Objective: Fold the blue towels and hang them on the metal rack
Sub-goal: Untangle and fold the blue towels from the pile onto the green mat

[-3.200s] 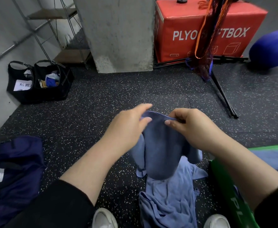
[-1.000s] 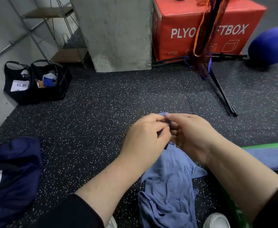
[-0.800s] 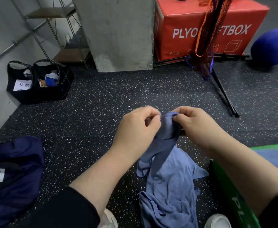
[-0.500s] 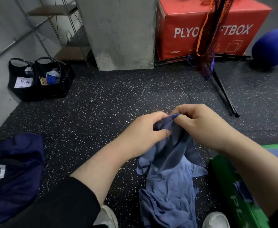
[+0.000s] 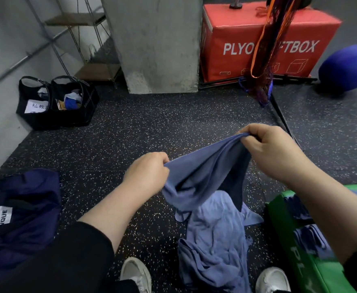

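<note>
A grey wall is closing off the left edge, with a wire shelf standing against it and two black bags sitting at its foot. A dark navy bag is lying on the speckled floor at lower left. Open floor is stretching between these and a concrete pillar rising at centre back. To its right a red box is sitting against the back, a netted strap is hanging in front of it, and a blue ball is resting far right. A green pad is crowding the lower right corner.

The left hand is bunching one end of a blue towel, fingers curled round the cloth. The right hand, higher and further out, is pinching the other end in a closed grip. The towel is stretching slack between them, its matte folds sagging and its lower part hanging in creases. Below it a lighter blue cloth is lying crumpled on the floor between two white shoes.
</note>
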`<action>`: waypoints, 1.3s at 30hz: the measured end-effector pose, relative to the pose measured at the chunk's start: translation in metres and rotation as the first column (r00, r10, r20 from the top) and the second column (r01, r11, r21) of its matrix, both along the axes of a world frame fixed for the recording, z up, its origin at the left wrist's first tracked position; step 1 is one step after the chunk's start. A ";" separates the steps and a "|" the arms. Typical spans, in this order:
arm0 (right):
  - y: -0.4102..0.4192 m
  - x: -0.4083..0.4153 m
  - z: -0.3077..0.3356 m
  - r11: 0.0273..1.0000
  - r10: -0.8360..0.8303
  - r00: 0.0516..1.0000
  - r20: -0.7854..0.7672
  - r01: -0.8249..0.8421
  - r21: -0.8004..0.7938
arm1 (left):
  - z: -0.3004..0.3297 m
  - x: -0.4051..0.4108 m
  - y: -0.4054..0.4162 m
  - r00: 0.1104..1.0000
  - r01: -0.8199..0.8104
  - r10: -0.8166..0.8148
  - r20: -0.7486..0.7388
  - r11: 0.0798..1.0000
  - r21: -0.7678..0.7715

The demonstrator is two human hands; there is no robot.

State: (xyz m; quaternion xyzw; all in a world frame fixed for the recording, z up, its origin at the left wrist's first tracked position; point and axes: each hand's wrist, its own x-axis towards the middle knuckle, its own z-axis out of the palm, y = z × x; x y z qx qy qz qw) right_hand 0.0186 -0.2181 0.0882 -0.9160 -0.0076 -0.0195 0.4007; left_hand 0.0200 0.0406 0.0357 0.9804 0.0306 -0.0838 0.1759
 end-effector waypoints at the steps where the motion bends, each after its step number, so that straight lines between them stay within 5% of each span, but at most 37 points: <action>1: -0.003 0.000 0.000 1.000 -0.027 1.000 0.006 0.027 -0.001 | 0.000 -0.002 0.006 1.000 -0.024 0.024 0.001 0.999 0.025; 7: -0.023 -0.002 -0.011 0.995 -0.086 0.996 -0.011 0.086 -0.047 | 0.000 -0.007 0.044 0.989 -0.134 0.140 -0.051 0.985 0.105; 9: -0.026 -0.004 -0.015 0.994 -0.084 0.996 -0.029 0.082 -0.072 | 0.007 -0.008 0.048 0.980 -0.185 0.177 -0.085 0.978 -0.097; 12: -0.034 -0.005 -0.020 0.991 -0.110 0.993 -0.041 0.107 -0.075 | 0.023 -0.012 0.049 0.953 -0.302 0.231 -0.197 0.773 -0.557; 15: -0.039 -0.006 -0.019 0.992 -0.112 0.993 -0.042 0.109 -0.056 | 0.034 -0.013 0.052 0.946 -0.320 0.254 -0.204 0.611 -0.724; 17: -0.040 -0.007 -0.018 0.993 -0.113 0.993 -0.024 0.112 -0.031 | 0.038 -0.013 0.052 0.957 -0.280 0.230 -0.175 0.590 -0.757; 19: -0.041 -0.004 -0.017 0.993 -0.115 0.993 -0.031 0.115 0.006 | 0.037 -0.013 0.054 0.979 -0.196 0.175 -0.103 0.677 -0.710; 22: -0.042 -0.003 -0.020 0.994 -0.109 0.993 -0.047 0.108 -0.020 | 0.028 -0.012 0.058 0.993 -0.081 0.109 0.040 0.897 -0.435; 24: -0.042 -0.002 -0.023 0.994 -0.103 0.994 -0.034 0.102 -0.046 | 0.024 -0.011 0.058 0.985 -0.063 0.104 0.138 0.960 -0.272; 30: -0.043 0.001 -0.023 0.994 -0.095 0.995 0.012 0.095 -0.057 | 0.030 -0.006 0.057 0.952 -0.029 0.140 0.272 0.926 -0.376; 34: -0.043 0.003 -0.024 0.991 -0.126 0.991 0.047 0.128 -0.038 | 0.028 -0.004 0.060 0.942 0.023 0.043 0.333 0.981 -0.192; 39: -0.042 0.008 -0.024 0.991 -0.128 0.990 0.058 0.130 -0.027 | 0.032 -0.002 0.063 0.928 -0.012 0.108 0.356 0.965 -0.261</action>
